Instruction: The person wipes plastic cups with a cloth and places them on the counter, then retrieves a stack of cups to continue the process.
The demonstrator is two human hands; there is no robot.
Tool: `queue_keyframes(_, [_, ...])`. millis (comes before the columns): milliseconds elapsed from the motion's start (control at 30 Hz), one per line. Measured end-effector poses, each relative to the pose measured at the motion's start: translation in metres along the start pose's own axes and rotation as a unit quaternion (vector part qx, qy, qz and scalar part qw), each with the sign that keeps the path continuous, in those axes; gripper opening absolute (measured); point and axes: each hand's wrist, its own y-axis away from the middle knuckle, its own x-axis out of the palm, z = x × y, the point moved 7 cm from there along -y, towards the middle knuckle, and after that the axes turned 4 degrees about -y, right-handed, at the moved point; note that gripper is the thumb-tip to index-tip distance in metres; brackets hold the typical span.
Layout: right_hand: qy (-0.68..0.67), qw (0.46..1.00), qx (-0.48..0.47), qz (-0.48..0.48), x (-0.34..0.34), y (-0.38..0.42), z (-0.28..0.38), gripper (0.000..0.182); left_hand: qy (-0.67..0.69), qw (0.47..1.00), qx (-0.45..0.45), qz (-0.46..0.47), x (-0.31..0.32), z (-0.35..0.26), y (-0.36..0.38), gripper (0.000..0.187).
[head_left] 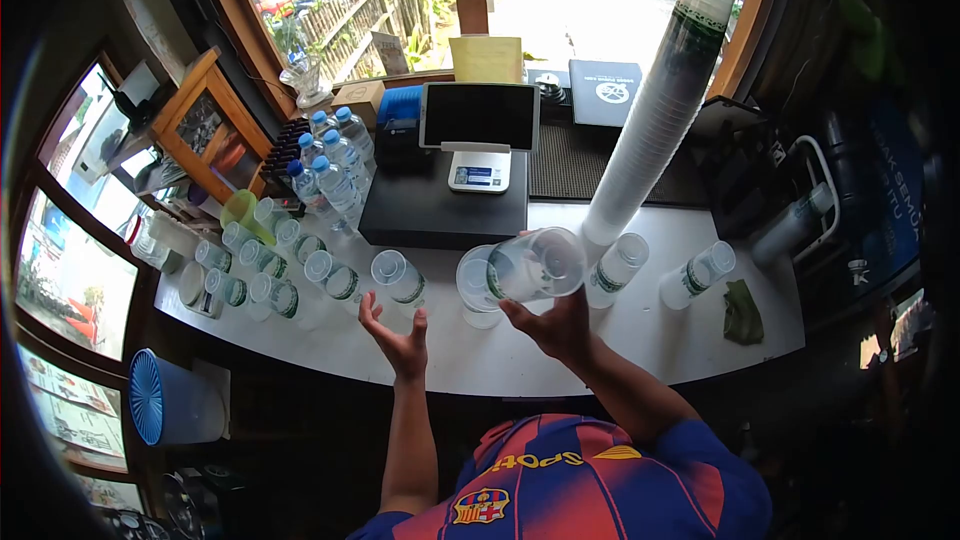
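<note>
My right hand (pixel 560 325) is wrapped round a clear plastic cup with a green print (pixel 537 265), tilted above the white counter (pixel 440 360). Fingers apart and holding nothing, my left hand (pixel 400 335) is just in front of an upside-down cup (pixel 398 277). Partly behind the held cup is another clear cup (pixel 480 290). To the right of my right hand are one cup (pixel 618 265) and, farther off, another (pixel 697 273). A tall stack of nested cups (pixel 660 110) rises from the counter behind them.
Several upside-down cups (pixel 262 260) cover the counter's left side. Behind them are water bottles (pixel 338 180). A tablet on a stand (pixel 478 118) sits on a black box (pixel 400 215) at the middle back. A green cloth (pixel 741 313) lies at the right.
</note>
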Motion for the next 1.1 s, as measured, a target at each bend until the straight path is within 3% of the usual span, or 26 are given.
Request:
queue_keyframes(200, [0.042, 0.995, 0.048, 0.079, 0.065, 0.014, -0.062, 0.075, 0.062, 0.993, -0.047, 0.094, 0.016, 0.034, -0.015, 0.101])
queue_keyframes(367, [0.039, 0.994, 0.062, 0.083, 0.069, 0.045, -0.097, 0.074, 0.075, 0.986, -0.06, 0.135, 0.03, 0.047, -0.011, 0.096])
queue_keyframes(500, [0.042, 0.989, 0.098, 0.107, 0.069, 0.046, -0.115, 0.089, 0.029, 0.985, -0.088, 0.144, 0.035, 0.05, -0.007, 0.087])
queue_keyframes(567, [0.125, 0.988, 0.061, 0.074, 0.052, 0.051, -0.095, 0.1, 0.034, 0.99, -0.079, 0.11, 0.034, 0.057, 0.0, 0.085])
queue_keyframes(633, [0.093, 0.994, 0.027, 0.053, 0.02, 0.053, -0.067, 0.093, 0.091, 0.988, -0.074, 0.101, 0.03, 0.047, 0.004, 0.093])
queue_keyframes(667, [0.051, 0.998, 0.004, 0.031, -0.002, 0.056, -0.058, 0.077, 0.059, 0.994, -0.05, 0.081, 0.023, 0.037, 0.008, 0.094])
queue_keyframes(700, [0.055, 0.998, -0.029, 0.005, -0.03, 0.056, -0.037, 0.054, 0.012, 0.998, -0.024, 0.062, 0.015, 0.031, 0.013, 0.09])
queue_keyframes(800, [0.102, 0.978, -0.119, -0.14, -0.135, 0.056, 0.007, 0.027, -0.024, 1.0, 0.0, -0.02, -0.014, -0.002, 0.031, 0.067])
queue_keyframes(833, [0.126, 0.961, -0.15, -0.195, -0.174, 0.054, 0.015, 0.022, -0.053, 0.996, 0.051, -0.058, -0.022, -0.016, 0.037, 0.061])
queue_keyframes(900, [0.186, 0.927, -0.137, -0.296, -0.254, 0.054, 0.013, 0.025, -0.067, 0.989, 0.099, -0.084, -0.025, -0.043, 0.046, 0.056])
queue_keyframes(967, [0.218, 0.913, -0.043, -0.343, -0.322, 0.05, -0.004, 0.034, -0.011, 0.985, 0.153, -0.081, -0.016, -0.085, 0.045, 0.055])
queue_keyframes(1067, [0.23, 0.935, 0.022, -0.27, -0.362, 0.018, -0.018, 0.047, 0.144, 0.972, 0.182, -0.039, 0.021, -0.16, 0.024, 0.063])
queue_keyframes(1100, [0.232, 0.95, 0.038, -0.207, -0.363, 0.002, -0.028, 0.061, 0.204, 0.962, 0.182, -0.015, 0.039, -0.187, 0.011, 0.066])
